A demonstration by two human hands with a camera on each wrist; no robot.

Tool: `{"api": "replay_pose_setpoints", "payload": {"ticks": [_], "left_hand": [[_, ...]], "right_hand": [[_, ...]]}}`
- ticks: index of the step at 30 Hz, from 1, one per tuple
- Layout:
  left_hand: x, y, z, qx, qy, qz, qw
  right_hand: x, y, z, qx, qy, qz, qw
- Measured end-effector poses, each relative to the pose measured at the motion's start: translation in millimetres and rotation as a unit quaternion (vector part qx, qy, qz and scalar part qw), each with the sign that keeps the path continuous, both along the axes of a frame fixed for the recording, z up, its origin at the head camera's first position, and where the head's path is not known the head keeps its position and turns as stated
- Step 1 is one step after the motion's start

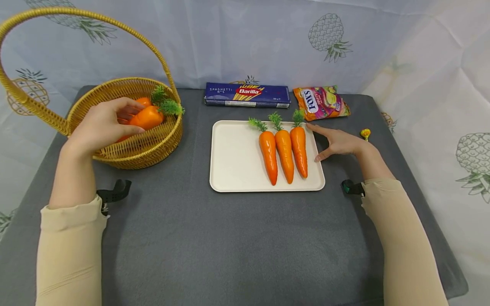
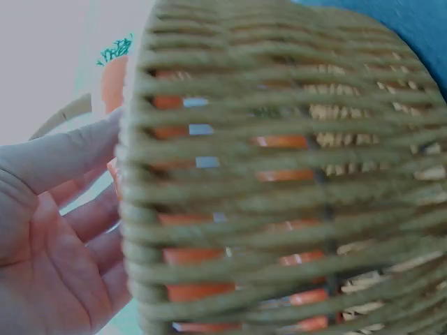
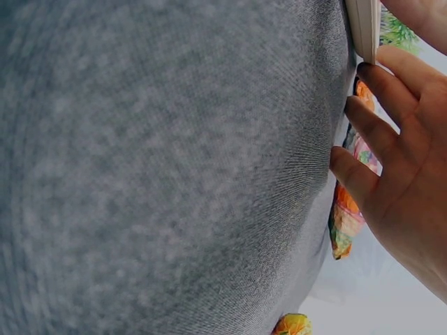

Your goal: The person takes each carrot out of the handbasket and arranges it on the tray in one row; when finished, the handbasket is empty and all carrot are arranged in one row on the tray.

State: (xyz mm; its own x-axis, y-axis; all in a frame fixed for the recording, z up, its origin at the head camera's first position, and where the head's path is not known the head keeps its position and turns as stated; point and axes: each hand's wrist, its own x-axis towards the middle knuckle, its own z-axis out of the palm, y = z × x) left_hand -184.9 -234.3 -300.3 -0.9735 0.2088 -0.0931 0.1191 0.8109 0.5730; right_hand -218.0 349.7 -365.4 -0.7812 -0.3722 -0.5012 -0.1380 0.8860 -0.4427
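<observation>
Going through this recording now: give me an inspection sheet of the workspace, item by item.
Surface: dark grey tabletop, its near middle bare.
Job's things: three carrots side by side on the right part of a cream tray; more carrots in a wicker basket.
Clutter: Barilla spaghetti box, Fox's Fruits bag, small yellow item, perhaps a lollipop.
Left hand: in the basket, fingers and thumb curled about a carrot.
Right hand: fingers spread at the tray's right edge.
Cables: nothing seen.
Surroundings: pineapple-print cloth behind.
</observation>
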Motion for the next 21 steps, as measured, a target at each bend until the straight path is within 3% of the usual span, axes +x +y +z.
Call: {"api": "replay_pose_setpoints", "payload": {"ticks": [13,21], "left_hand": [[10.1,25.1,11.5,0.044,0.024,-0.005,0.9987],[15.3,47.2,18.2,0.098,0.027,-0.006,0.9948]], "right_hand": [[-0.9,1,-1.6,0.007,0.001,-0.003,1.0000],[-0.5,2,-2.2,-0.001,0.001,0.000,1.0000]]}}
